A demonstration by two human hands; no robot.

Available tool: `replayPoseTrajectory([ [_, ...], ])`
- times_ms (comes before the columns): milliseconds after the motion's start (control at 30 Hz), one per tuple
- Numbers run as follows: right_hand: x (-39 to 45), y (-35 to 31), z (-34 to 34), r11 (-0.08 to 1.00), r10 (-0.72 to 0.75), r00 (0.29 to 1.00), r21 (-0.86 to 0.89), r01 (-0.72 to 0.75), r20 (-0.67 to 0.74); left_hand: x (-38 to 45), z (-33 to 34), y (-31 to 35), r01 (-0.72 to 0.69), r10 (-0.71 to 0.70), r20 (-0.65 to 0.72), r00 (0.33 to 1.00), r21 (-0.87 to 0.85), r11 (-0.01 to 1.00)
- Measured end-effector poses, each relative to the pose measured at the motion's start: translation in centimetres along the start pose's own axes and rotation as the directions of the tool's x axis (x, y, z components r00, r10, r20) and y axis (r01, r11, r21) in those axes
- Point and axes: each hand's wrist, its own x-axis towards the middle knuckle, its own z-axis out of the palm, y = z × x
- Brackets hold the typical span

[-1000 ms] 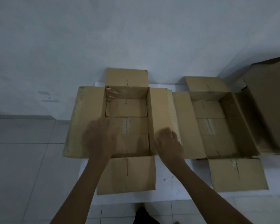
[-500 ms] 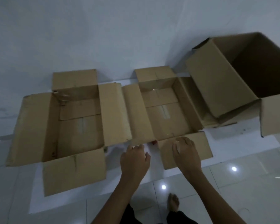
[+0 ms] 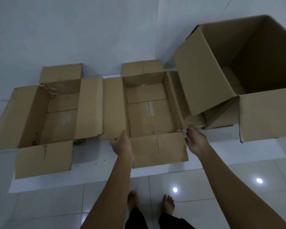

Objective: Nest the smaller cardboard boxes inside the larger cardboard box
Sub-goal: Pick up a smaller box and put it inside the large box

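Floor: we stand barefoot on white tiles (image 3: 205, 187) by a white wall (image 3: 89, 30).
Left hand (image 3: 122, 144): our fingers pinch the middle box (image 3: 149, 113) at its near-left corner.
Right hand (image 3: 196, 141): fingers spread, touching its near-right corner.
Edges: left box (image 3: 59, 116) just beside; big box (image 3: 248, 71) overlaps the right flap.

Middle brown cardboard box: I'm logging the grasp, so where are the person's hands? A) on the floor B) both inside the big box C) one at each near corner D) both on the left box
C: the left hand and right hand flank the middle brown cardboard box at its near corners.
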Motion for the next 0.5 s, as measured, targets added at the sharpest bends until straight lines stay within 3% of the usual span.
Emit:
replayPoseTrajectory([
  [100,0.8,-0.3,0.4,0.991,-0.13,0.991,0.023,0.13,0.009,-1.2,0.2,-0.1,-0.177,0.183,-0.053,0.982,0.096,0.979],
  [167,0.9,-0.4,0.6,0.965,-0.259,0.963,-0.061,0.255,-0.07,-1.8,-0.1,-0.6,-0.327,0.333,0.008,0.943,0.223,0.918],
  [233,0.9,-0.3,0.6,0.896,-0.411,0.91,-0.206,0.393,-0.053,-2.2,-0.5,-0.6,-0.428,0.422,0.099,0.901,0.359,0.829],
  [400,-0.5,-0.1,0.4,0.64,-0.602,0.786,-0.505,0.579,0.138,-2.5,-0.8,1.9,-0.584,0.521,0.268,0.81,0.447,0.678],
  [500,-0.5,0.1,0.6,0.591,-0.578,0.798,-0.587,0.554,0.172,-2.0,-0.6,4.5,-0.641,0.539,0.348,0.767,0.388,0.662],
])
